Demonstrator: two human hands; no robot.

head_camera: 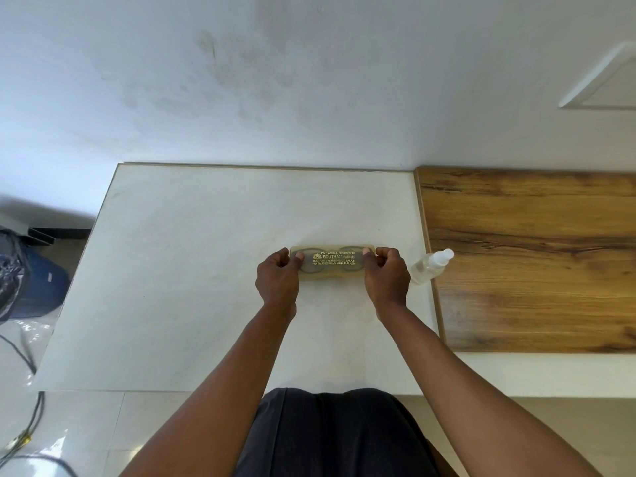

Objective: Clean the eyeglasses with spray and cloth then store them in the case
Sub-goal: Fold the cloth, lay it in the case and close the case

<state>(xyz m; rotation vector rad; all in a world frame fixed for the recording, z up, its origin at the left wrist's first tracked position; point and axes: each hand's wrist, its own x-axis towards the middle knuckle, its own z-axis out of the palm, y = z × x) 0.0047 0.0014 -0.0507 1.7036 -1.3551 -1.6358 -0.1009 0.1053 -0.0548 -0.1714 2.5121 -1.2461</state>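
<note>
The translucent case (332, 263) lies on the white table (206, 270), long axis running left to right, with the eyeglasses (328, 262) visible inside through its lid. The left hand (278, 278) grips the left end and the right hand (387, 275) grips the right end, fingers curled, thumbs resting on top. Each hand sits at its own end, so neither is nearer. The spray bottle (430, 266) lies just right of the right hand, beside the wooden board (533, 253). No cloth is visible. Judged step: opening or closing the case; which one cannot be told
</note>
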